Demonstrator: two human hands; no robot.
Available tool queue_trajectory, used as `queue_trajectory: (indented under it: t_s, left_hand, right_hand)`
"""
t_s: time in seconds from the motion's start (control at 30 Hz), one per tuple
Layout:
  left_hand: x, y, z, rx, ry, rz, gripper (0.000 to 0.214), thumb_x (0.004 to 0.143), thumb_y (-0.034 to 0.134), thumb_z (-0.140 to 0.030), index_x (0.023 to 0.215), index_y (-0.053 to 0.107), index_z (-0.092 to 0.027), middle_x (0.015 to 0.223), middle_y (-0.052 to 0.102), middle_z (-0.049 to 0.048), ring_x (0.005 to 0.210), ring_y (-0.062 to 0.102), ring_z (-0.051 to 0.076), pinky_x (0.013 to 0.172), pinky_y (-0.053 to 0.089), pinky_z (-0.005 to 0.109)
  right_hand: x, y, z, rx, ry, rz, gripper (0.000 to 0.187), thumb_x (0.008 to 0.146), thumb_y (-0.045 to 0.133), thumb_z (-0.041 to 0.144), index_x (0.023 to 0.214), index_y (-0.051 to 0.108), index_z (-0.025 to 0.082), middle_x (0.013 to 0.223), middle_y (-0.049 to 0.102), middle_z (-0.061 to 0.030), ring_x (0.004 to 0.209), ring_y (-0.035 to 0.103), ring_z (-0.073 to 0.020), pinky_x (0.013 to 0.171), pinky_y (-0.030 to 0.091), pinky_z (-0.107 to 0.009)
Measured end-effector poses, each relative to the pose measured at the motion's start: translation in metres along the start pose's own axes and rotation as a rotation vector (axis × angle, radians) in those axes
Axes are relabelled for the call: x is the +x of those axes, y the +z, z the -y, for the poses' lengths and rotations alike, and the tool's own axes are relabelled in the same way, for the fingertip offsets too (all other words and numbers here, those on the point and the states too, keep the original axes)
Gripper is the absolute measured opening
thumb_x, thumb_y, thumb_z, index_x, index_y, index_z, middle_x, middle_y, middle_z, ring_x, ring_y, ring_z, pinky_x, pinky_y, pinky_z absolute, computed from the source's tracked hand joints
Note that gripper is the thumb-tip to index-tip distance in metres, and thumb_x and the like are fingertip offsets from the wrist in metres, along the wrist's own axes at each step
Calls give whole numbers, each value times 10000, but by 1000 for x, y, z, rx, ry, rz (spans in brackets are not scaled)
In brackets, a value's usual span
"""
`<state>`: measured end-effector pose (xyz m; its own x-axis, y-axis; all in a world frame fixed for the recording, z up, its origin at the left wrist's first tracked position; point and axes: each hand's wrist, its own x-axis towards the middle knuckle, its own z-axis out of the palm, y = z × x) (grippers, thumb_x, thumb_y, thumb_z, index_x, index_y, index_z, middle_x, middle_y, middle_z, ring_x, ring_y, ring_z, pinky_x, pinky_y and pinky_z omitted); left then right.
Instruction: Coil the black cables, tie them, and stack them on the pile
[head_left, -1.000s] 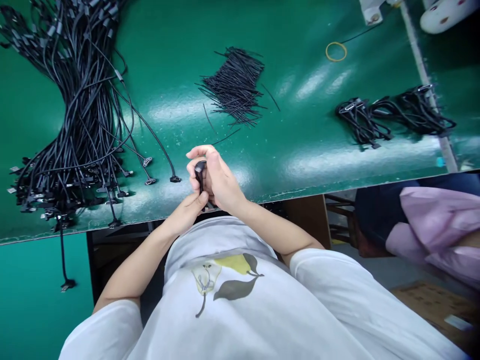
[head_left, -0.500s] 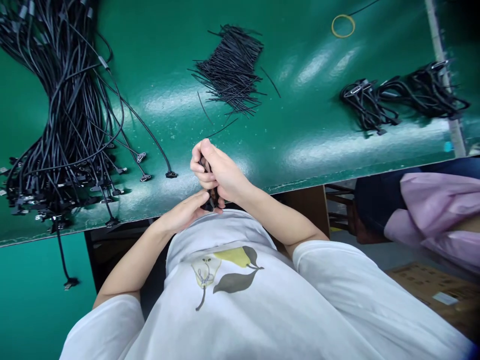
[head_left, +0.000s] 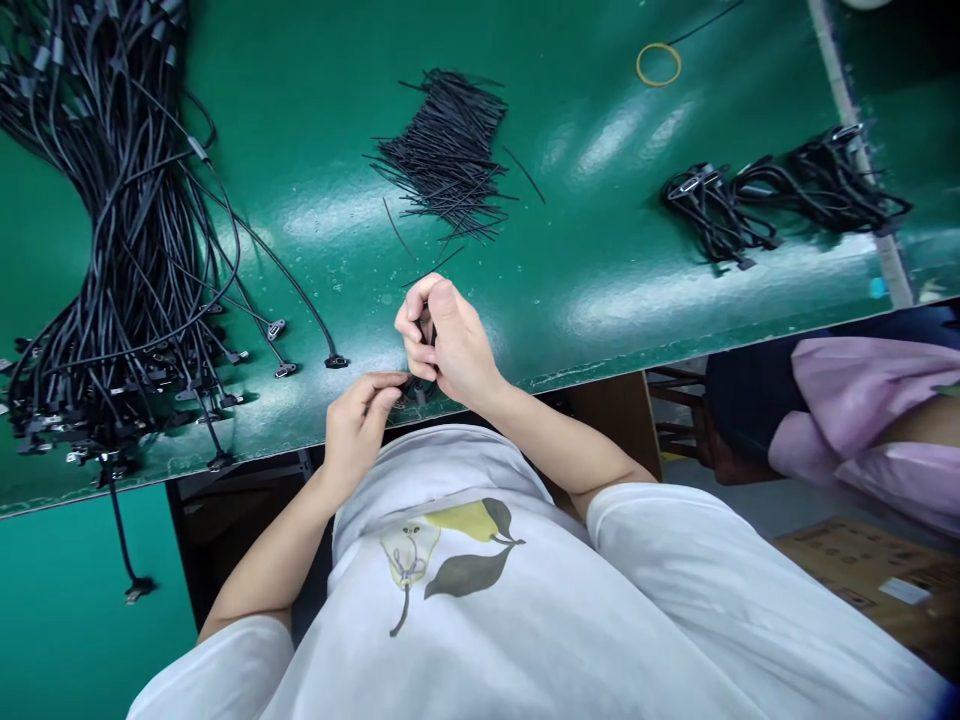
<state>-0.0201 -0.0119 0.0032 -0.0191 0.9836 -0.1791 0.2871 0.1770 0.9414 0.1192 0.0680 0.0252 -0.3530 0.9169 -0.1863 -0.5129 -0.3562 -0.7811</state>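
Observation:
My right hand (head_left: 459, 342) is curled around a folded black cable (head_left: 421, 390) at the table's front edge, just in front of my shirt. The cable's lower end shows beneath my right fingers; most of the rest is hidden in the palm. My left hand (head_left: 356, 422) reaches in from the left, its thumb and forefinger pinched at that lower end. What exactly the left fingertips grip is small and partly covered. Beyond the hands lies a pile of short black ties (head_left: 450, 150), with a few loose ones around it.
A large heap of black cables with connector ends (head_left: 135, 220) covers the left side, one end hanging over the edge. Folded cable bundles (head_left: 716, 210) lie at the right, below a yellow ring (head_left: 658, 65). A person in pink clothing (head_left: 847, 400) sits at the right.
My left hand has drawn back to the left, from under the cable to a fingertip pinch beside it. My right hand has shifted slightly right, still around the cable. The view has shifted a little.

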Motion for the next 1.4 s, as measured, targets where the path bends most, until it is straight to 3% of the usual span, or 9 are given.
queue_trajectory:
  t_s: [0.23, 0.4, 0.53, 0.73, 0.9, 1.0, 1.2, 1.3, 1.4]
  left_hand:
    - [12, 9, 5, -533, -386, 322, 410, 776, 711, -547, 895, 664, -158, 832, 641, 27, 754, 579, 143, 763, 461, 279]
    - [14, 17, 6, -473, -172, 223, 350, 811, 726, -423, 1065, 609, -212, 1052, 652, 32, 991, 592, 159, 903, 442, 274]
    - [13, 10, 3, -274, -58, 402, 432, 962, 467, -487, 1274, 545, -199, 1268, 614, 87, 1283, 489, 230, 1084, 353, 351]
    - [14, 0, -6, -152, 4, 635, 528, 903, 465, -626, 1044, 572, -129, 930, 665, 89, 819, 616, 196, 780, 491, 323]
    - [15, 2, -9, -231, -144, 679, 393, 879, 580, -544, 857, 570, -152, 897, 650, 60, 820, 586, 167, 783, 465, 309]
    - [10, 11, -4, -465, -220, 649, 395, 840, 660, -503, 710, 505, -163, 843, 636, 43, 802, 585, 153, 790, 464, 318]
    - [4, 23, -5, -820, -294, 775, 298, 828, 712, -408, 979, 576, -190, 704, 646, 6, 632, 619, 141, 772, 516, 373]
    - [8, 19, -9, -809, -358, 748, 265, 830, 708, -372, 949, 600, -162, 667, 605, -2, 578, 566, 112, 650, 499, 288]
    - [15, 13, -7, -708, -445, 545, 289, 808, 714, -375, 926, 611, -132, 642, 541, -17, 534, 484, 83, 497, 374, 208]
  right_hand:
    - [0, -1, 4, 69, 80, 76, 514, 848, 472, 726, 833, 389, 219, 622, 382, 97, 400, 206, -7, 342, 172, -139]
    - [-4, 0, -2, 3, -28, 36, 493, 868, 471, 700, 821, 403, 214, 605, 371, 97, 398, 202, -7, 343, 161, -136]
    - [-8, 2, -8, -48, -133, 47, 456, 884, 498, 653, 812, 403, 213, 608, 371, 90, 414, 241, -14, 354, 192, -135]
    - [-14, 1, -6, 12, -99, 227, 396, 951, 447, 565, 802, 403, 202, 609, 368, 98, 391, 236, -2, 332, 213, -113]
    - [-17, -11, -6, -1, -82, 324, 378, 963, 457, 524, 796, 417, 187, 625, 390, 96, 384, 322, 2, 343, 320, -117]
    - [-18, -18, -5, -38, -95, 417, 389, 963, 465, 512, 774, 432, 173, 621, 419, 87, 396, 378, -2, 383, 389, -130]
    - [-18, -22, -3, -4, -155, 464, 399, 994, 400, 489, 742, 410, 180, 582, 429, 87, 356, 335, 0, 348, 295, -121]
    - [-12, -35, 6, -256, -228, 444, 394, 1015, 344, 457, 742, 422, 183, 606, 489, 58, 433, 464, -39, 435, 409, -163]
    - [-8, -54, 21, -924, -461, 369, 323, 1025, 326, 310, 871, 562, 153, 855, 669, -54, 801, 643, -127, 790, 533, -318]
